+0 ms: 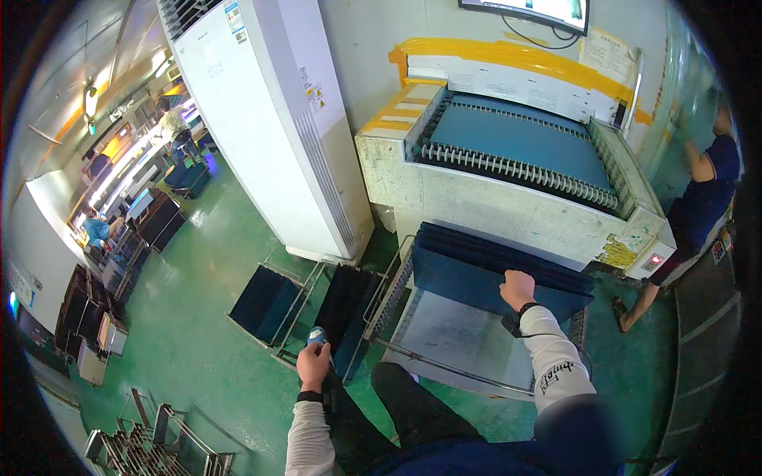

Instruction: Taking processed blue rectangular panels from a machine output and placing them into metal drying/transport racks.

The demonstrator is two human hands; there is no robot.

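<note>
Several dark blue flat panels (476, 278) lean upright in a metal rack cart (456, 337) in front of me. My right hand (517, 289) is closed at the top edge of the front panel, its fingers bent over it. Over my left leg, my left hand (313, 366) is closed; whatever it may hold is hidden. Just beyond that hand shows a small blue-and-white thing (317, 335), perhaps my shoe. Another rack with dark panels (349, 305) stands past the left hand, and a third rack with blue panels (266, 301) is further left.
Behind the cart is a conveyor machine (492, 198) with rollers and a blue panel (514, 141) lying on it. A tall white air conditioner (262, 119) stands left of it. At the right edge is another person (702, 190). Metal frames (151, 440) lie on the floor at lower left.
</note>
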